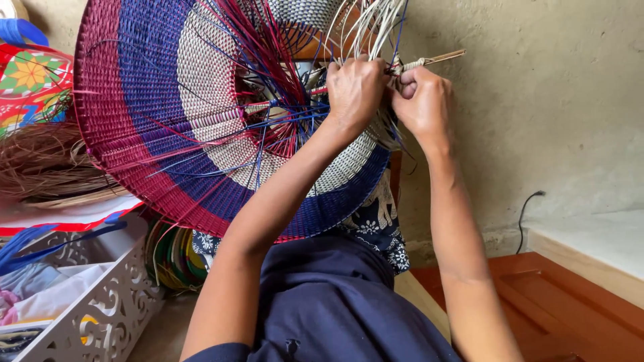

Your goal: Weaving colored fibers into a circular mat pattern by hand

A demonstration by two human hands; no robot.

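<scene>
While the round woven basket panel (168, 127) leans upright against the knees, left hand (354, 87) and right hand (422, 100) both grip closed around pale strands (376, 27) (rim edge), keeping weave taut.

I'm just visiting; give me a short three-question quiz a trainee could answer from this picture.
1. True or false: both hands work at the edge of the round woven piece.
2. Which colour band lies outermost: A white, B blue, C maroon?
3. What does the right hand pinch?

Key: 1. True; the left hand grips beside the right. 2. C. 3. The white-wrapped stick, among loose white strands.
</scene>
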